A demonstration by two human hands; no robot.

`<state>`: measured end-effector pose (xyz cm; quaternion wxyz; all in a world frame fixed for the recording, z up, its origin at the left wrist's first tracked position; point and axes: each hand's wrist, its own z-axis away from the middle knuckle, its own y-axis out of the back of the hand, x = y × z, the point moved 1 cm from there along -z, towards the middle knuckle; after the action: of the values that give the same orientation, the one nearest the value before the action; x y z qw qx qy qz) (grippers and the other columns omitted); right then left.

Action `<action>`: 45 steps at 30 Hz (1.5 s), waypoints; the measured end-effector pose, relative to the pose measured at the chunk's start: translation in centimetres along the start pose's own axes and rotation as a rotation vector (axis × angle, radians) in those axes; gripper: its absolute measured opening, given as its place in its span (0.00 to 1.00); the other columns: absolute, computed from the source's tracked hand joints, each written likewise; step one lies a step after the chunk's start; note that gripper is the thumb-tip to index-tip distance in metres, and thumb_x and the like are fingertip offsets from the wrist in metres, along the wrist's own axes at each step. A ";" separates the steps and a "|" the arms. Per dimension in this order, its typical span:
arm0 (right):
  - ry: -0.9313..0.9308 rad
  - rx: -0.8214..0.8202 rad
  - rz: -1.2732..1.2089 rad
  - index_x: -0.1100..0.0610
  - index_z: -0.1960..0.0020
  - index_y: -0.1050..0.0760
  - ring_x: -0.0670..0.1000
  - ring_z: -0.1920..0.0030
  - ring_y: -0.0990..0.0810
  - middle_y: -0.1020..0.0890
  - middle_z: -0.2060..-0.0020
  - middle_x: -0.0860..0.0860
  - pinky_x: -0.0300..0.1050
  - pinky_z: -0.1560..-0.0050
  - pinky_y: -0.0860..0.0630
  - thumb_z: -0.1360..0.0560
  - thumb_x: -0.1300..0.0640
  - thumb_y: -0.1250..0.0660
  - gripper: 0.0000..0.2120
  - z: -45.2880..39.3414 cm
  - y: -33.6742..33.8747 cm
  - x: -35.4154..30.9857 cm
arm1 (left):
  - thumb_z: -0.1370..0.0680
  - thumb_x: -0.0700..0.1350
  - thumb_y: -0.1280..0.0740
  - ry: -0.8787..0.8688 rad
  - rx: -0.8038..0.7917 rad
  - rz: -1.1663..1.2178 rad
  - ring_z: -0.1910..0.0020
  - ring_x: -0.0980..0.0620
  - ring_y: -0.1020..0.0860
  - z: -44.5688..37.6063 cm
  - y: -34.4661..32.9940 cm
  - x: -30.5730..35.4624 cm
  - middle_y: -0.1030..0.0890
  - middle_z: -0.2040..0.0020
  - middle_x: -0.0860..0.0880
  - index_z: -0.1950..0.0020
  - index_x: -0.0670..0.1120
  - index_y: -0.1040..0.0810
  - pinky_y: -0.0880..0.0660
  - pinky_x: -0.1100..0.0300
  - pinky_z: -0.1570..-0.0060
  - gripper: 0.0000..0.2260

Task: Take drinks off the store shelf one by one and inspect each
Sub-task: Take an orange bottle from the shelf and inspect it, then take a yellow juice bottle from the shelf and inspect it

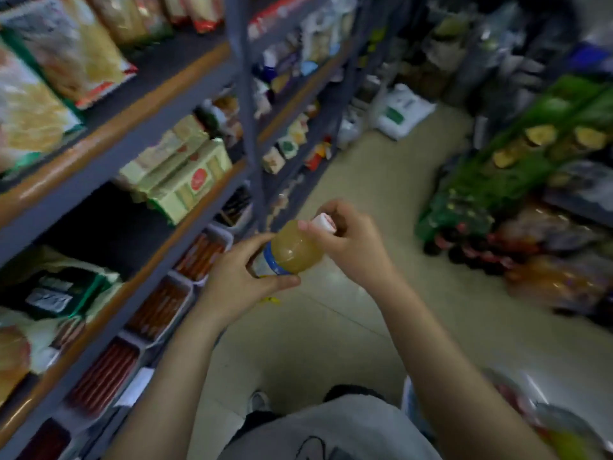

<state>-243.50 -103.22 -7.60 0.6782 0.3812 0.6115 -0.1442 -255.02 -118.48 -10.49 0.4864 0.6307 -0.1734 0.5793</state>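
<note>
A small bottle of yellow drink [295, 249] with a blue-and-white label and a white cap [324, 223] is held tilted in the aisle, cap pointing up and to the right. My left hand [237, 278] grips the bottle's lower, labelled end, thumb under it. My right hand [348, 242] curls round the cap and neck. Both hands are in front of the shelf unit [185, 207] on my left. The view is blurred by motion.
The left shelves hold bagged snacks [66, 51], pale green boxes [179, 174] and trays of red-brown packs [159, 307]. On the right stand packs of dark bottles in green wrap [471, 207]. White sacks [401, 111] lie at the aisle's far end. Tiled floor [381, 293] runs between.
</note>
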 end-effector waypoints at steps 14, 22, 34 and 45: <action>-0.499 0.851 0.057 0.48 0.66 0.30 0.40 0.73 0.31 0.31 0.75 0.43 0.32 0.69 0.37 0.30 0.60 0.21 0.19 26.5 22.5 20.9 | 0.21 0.57 0.32 -0.076 -0.739 -0.147 0.36 0.58 0.25 1.3 -37.5 1.9 0.20 0.35 0.52 0.32 0.49 0.22 0.32 0.66 0.33 0.20; -0.925 0.860 0.162 0.61 0.63 0.24 0.51 0.68 0.24 0.22 0.71 0.52 0.48 0.65 0.31 0.30 0.56 0.22 0.13 41.2 23.7 33.3 | 0.16 0.55 0.39 -0.205 -1.195 -0.627 0.23 0.46 0.36 8.4 -55.2 -7.7 0.35 0.21 0.46 0.22 0.47 0.32 0.38 0.52 0.26 0.24; -1.234 0.848 0.138 0.59 0.49 0.20 0.61 0.55 0.18 0.15 0.56 0.59 0.49 0.61 0.30 0.24 0.53 0.29 0.10 46.1 18.1 46.8 | 0.17 0.62 0.43 -0.300 -1.182 -0.931 0.19 0.51 0.62 11.3 -60.5 -17.6 0.62 0.17 0.51 0.18 0.58 0.48 0.50 0.42 0.22 0.29; -1.171 0.846 0.036 0.58 0.45 0.22 0.57 0.52 0.19 0.16 0.52 0.56 0.51 0.55 0.22 0.25 0.52 0.25 0.14 44.8 17.3 49.9 | 0.19 0.65 0.44 -0.266 -1.123 -0.819 0.20 0.56 0.63 11.5 -60.0 -18.9 0.61 0.18 0.57 0.19 0.63 0.46 0.52 0.42 0.24 0.28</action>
<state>-189.33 -109.28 -50.31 0.6913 0.4812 0.0334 -0.5380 -206.68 -106.38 -50.64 0.8918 0.3643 -0.2526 0.0907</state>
